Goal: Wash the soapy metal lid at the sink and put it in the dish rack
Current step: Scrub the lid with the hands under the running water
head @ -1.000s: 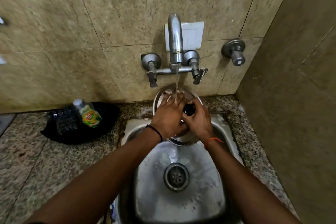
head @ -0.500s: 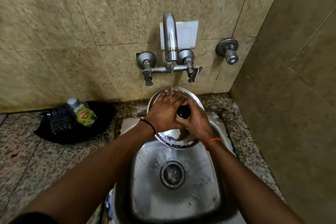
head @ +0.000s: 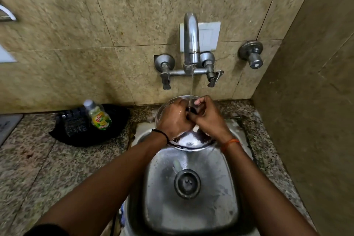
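Note:
A round metal lid (head: 189, 142) with a black knob is held over the back of the steel sink (head: 191, 207), under a thin stream from the tap (head: 190, 36). My left hand (head: 173, 119) lies across the lid's top face, fingers pressed on it. My right hand (head: 207, 115) is closed around the knob at the lid's centre, and the water falls between the two hands. Both hands hide most of the lid; its wet, soapy near rim shows. No dish rack is in view.
A black tray (head: 84, 136) on the granite counter at the left holds a dish-soap bottle (head: 98, 116). Tiled walls close in behind and at the right. A second valve (head: 251, 55) juts from the back wall. The sink drain (head: 187, 183) lies below the lid.
My right hand has shifted up over the knob and closed tighter on it, and my left hand's fingers have curled in. The lid stays under the stream.

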